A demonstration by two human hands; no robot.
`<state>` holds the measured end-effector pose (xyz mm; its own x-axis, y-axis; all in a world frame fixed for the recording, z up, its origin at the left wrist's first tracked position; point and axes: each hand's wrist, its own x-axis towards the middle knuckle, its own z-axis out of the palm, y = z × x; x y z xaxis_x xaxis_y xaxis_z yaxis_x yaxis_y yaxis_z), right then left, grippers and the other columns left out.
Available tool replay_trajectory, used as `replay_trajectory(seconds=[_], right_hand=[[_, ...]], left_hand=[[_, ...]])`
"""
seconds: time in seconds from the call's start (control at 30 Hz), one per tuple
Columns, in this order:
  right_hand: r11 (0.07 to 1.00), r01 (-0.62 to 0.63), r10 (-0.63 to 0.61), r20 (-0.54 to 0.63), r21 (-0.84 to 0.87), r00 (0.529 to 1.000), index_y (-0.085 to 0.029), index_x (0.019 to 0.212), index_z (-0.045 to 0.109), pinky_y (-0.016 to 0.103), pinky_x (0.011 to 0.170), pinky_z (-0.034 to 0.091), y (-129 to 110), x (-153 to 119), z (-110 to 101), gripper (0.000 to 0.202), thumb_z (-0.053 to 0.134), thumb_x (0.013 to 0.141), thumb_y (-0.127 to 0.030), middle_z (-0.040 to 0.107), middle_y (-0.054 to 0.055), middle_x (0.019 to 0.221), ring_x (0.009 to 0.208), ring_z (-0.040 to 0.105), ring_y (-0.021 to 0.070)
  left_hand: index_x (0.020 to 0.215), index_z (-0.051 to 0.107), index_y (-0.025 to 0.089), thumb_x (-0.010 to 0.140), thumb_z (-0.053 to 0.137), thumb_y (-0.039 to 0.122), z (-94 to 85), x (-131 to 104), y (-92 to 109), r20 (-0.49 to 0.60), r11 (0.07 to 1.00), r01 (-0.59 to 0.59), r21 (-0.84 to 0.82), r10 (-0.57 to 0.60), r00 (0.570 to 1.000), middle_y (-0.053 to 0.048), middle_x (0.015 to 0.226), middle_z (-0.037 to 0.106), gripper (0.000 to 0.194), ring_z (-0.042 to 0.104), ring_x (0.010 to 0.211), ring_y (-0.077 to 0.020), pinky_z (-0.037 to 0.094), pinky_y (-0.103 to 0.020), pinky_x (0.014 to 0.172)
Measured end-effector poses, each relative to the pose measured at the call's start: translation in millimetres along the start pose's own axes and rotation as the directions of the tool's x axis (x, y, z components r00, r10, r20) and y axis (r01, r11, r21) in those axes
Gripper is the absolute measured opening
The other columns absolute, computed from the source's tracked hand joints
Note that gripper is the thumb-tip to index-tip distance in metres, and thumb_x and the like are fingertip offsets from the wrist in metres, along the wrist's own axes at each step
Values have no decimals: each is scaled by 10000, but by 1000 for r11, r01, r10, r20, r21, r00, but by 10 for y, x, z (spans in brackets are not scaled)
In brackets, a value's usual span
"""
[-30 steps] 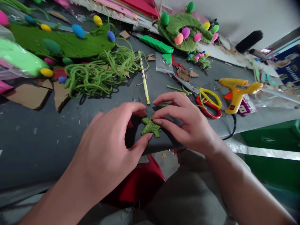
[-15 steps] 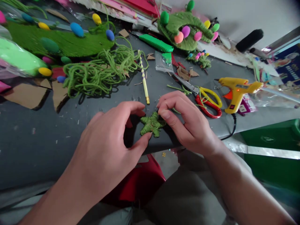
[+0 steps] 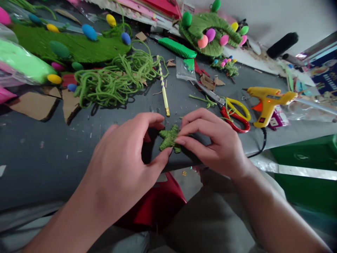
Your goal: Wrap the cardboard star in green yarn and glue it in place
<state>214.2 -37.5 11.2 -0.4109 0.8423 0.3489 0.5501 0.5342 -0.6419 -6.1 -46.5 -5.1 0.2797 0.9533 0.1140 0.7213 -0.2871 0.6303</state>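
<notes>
One green yarn star (image 3: 168, 137) in my remote view, left hand (image 3: 118, 158) curved wide, thumb touching its lower edge, right hand (image 3: 216, 146) pinched narrow on its right side

A: Please, what do you count in the middle of the frame?
B: One bare left hand (image 3: 121, 158), one bare right hand (image 3: 213, 140), and one star-shaped piece of green yarn (image 3: 168, 137).
A: And the tools, how many?
B: One pale yellow pencil (image 3: 165, 97), one pair of scissors with red and yellow handles (image 3: 238, 124), one green plastic utility knife (image 3: 177, 47), and, at the right, one yellow glue gun (image 3: 265, 101).
A: The yellow egg-shaped balls (image 3: 111, 20) at the upper left?
B: Of these I count three.
</notes>
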Motion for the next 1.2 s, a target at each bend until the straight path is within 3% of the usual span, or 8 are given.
replay_trajectory(seconds=[0.03,0.13,0.4,0.63,0.97,1.2], right_hand=[[1000,11,-11,3,-19,1000,-195,943,749,337,897,564,7,-9,-3,20,730,948,-197,705,69,1031,978,679,171],[995,70,-69,27,-65,997,-192,1064,766,388,926,579,13,-47,-38,190,692,902,-126,713,113,1137,1047,684,207],[969,178,-168,72,-169,983,-213,1139,775,515,958,562,20,-154,-85,318,652,852,-152,708,145,1223,1097,684,273],[942,233,-206,132,-240,969,-142,1230,775,527,1000,532,70,-195,-48,423,690,816,-129,682,184,1292,1145,659,300],[956,171,-159,71,-239,985,-209,1299,728,533,999,552,38,-211,-84,450,669,854,-186,671,157,1328,1177,652,296],[952,177,-148,130,-251,980,-228,1282,735,550,1024,538,43,-241,-60,428,673,862,-176,658,145,1351,1207,646,303]], left_hand=[[1303,529,374,896,663,420,-2,-3,0,4,1000,1,2,-1,1000,19,1135,725,431,708,938,-258,498,-437,826],[1312,528,379,898,646,422,-6,-13,-2,5,1000,-2,-5,2,1000,14,1154,728,433,713,951,-271,507,-453,832],[1301,521,371,878,682,395,-14,-15,-6,10,1000,-4,-26,5,1000,16,1185,739,453,719,970,-276,494,-462,820],[1311,506,352,912,640,398,-2,-7,16,4,1000,-20,-17,20,1000,18,1195,721,423,713,970,-266,483,-465,827],[1315,506,376,901,652,415,-1,-9,4,4,999,-18,-28,18,1000,29,1203,722,441,706,953,-255,486,-463,822],[1306,535,360,897,643,443,21,-20,0,-33,1000,-25,-16,24,999,38,1158,730,431,719,927,-258,503,-458,803]])
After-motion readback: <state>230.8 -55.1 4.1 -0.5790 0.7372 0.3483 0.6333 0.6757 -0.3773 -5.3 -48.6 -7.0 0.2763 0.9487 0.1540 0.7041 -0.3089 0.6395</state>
